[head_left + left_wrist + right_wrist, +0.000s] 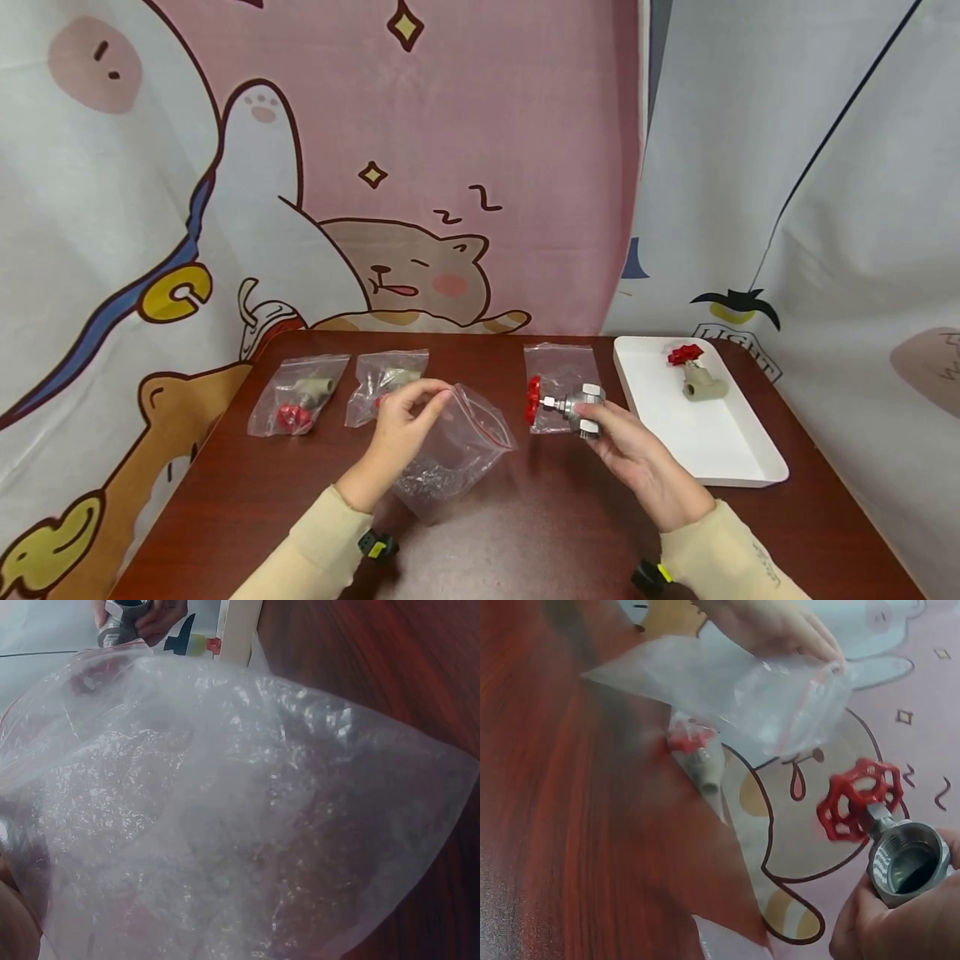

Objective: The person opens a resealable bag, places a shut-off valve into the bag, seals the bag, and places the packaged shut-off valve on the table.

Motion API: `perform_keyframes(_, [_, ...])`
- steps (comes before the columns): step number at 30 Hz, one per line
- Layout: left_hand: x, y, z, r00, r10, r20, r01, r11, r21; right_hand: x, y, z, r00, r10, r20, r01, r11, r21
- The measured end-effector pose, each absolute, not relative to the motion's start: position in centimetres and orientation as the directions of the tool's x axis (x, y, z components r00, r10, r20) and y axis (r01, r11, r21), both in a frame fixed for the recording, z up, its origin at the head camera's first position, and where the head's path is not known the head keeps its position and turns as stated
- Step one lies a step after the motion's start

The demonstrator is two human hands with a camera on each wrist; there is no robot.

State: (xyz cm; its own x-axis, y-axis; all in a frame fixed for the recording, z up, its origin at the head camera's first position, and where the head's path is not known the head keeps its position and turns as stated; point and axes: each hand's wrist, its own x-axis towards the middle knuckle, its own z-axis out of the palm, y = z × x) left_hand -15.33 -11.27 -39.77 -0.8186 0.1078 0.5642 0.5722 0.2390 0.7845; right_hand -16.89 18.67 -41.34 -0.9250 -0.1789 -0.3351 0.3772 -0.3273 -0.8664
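At far left, we are noting a clear bag enclosing a red-handled fitting; a second bag, partly hidden by the left hand, is enclosing a similar one; that hand's fingertips are pinching a clear pouch by a corner of its red-stripped mouth, and we are seeing no fitting inside; a metal valve is standing apart, rightward of those fingers, its stem running crosswise, its red wheel facing the pouch; the right hand, the nearer, is gripping the valve's body; a flat bag is lying behind; at far right, a white tray is carrying a beige fitting.
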Motion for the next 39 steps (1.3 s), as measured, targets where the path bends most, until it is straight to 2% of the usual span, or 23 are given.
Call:
perform_keyframes(11, [-15.5,-10.7,-39.7,-0.834,0.040,0.550,0.540,0.268,0.798,-16.3,16.6,-40.7,-0.973,-0.078,-0.217,0.230,-0.296,-0.927])
perform_keyframes(18, [-15.4,-9.6,-39.8,-0.837,-0.021,0.547,0.514,0.313,0.799,-16.4,15.0,-40.6,-0.979,-0.009,-0.202,0.197,-0.253,-0.947])
perform_keyframes(29, [-15.3,-8.3,-40.1,-0.795,-0.079,0.601,0.551,0.321,0.770,-16.0,12.7,-40.2,-0.984,0.053,-0.168,0.151,-0.236,-0.960])
perform_keyframes(39, [-15.1,-7.5,-39.9,-0.824,-0.108,0.556,0.493,0.348,0.798,-15.6,11.2,-40.3,-0.992,0.085,-0.096,0.084,-0.137,-0.987])
